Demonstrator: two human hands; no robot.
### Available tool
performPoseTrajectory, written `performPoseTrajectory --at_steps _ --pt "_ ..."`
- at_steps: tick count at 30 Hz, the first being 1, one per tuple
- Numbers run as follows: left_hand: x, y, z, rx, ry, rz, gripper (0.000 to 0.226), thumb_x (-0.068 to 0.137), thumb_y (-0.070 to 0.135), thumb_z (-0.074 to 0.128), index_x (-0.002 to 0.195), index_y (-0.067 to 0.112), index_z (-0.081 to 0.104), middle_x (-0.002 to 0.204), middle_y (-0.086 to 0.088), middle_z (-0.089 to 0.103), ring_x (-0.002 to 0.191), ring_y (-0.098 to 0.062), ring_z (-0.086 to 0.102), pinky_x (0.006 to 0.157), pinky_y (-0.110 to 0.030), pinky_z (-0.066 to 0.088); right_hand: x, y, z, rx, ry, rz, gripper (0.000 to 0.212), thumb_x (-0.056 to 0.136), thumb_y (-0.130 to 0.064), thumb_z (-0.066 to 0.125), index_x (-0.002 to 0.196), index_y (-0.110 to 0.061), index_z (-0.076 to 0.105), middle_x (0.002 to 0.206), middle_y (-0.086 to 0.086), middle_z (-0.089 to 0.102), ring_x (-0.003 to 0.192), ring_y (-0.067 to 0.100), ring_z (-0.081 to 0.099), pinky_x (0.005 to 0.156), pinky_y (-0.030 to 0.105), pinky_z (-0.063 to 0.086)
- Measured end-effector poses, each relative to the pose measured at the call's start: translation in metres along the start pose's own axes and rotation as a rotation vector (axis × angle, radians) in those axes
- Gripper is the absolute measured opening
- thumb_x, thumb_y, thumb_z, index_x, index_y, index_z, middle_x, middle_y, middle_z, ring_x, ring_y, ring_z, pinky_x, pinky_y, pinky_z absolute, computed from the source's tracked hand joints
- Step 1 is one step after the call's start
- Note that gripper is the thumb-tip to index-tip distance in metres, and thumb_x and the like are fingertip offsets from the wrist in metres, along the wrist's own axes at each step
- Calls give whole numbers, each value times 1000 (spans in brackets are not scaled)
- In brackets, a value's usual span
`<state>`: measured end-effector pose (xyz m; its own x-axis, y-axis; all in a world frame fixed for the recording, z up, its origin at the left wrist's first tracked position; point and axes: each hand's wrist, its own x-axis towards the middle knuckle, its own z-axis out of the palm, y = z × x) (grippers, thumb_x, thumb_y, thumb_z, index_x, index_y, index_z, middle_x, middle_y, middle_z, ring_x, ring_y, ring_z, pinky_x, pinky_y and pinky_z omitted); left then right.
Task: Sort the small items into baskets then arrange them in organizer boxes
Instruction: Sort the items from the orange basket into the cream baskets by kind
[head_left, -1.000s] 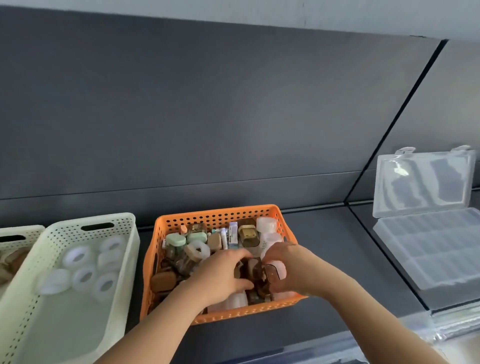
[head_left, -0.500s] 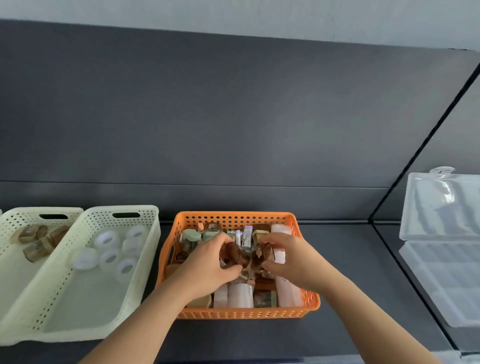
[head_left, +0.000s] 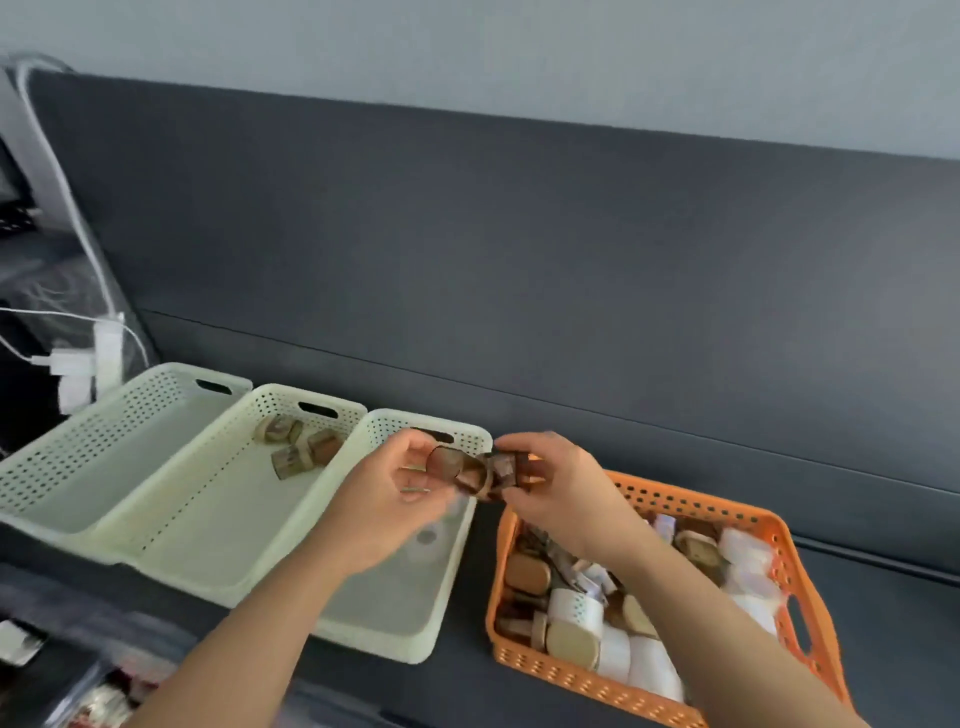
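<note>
A cluster of small brown pieces (head_left: 470, 470) is held in the air between both hands, above the far end of the right-hand pale basket (head_left: 395, 644). The left hand (head_left: 387, 499) is curled round a round piece at the cluster's left end; the right hand (head_left: 558, 491) is pinched on its right end. Similar brown pieces (head_left: 298, 447) are seen in the middle pale basket (head_left: 208, 519). A third pale basket (head_left: 78, 467) is set at the left. The orange basket (head_left: 597, 680), filled with mixed small items (head_left: 582, 613), is placed at the right on the dark table (head_left: 457, 686). A blurred white item (head_left: 427, 540) is noted beneath the left hand.
</note>
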<state>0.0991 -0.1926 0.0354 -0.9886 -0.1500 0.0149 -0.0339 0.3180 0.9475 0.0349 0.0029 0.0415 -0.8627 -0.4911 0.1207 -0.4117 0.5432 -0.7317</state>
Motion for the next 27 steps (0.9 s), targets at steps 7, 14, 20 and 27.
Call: performPoseTrajectory --at_steps 7,14,20,27 --pt "22 -43 -78 -139 77 -79 32 82 -1 69 103 22 61 107 -3 69 87 -15 71 72 -32 60 73 -60 91 236 -75 65 41 78 0 69 114 -21 65 110 -5 66 95 5 65 83 25 56" --pt "59 -89 -173 8 18 -57 41 77 6 75 108 29 62 104 5 69 92 -13 70 80 -39 58 129 -92 156 115 -120 106 40 80 -10 70 117 -22 64 111 -5 63 100 11 65 80 23 52" --pt "82 -138 -212 448 -128 -90 37 84 27 73 118 28 60 106 13 64 93 -5 61 81 -15 44 157 -99 204 -292 -251 126 29 77 -30 69 104 -22 65 101 -2 67 93 22 61 85 28 47" --pt "96 -169 -210 664 -228 -41 32 82 24 72 114 28 67 112 2 63 104 -18 59 88 -26 44 165 -85 225 -645 -362 116 26 79 -31 60 104 -27 62 100 -2 67 102 19 59 115 31 16"
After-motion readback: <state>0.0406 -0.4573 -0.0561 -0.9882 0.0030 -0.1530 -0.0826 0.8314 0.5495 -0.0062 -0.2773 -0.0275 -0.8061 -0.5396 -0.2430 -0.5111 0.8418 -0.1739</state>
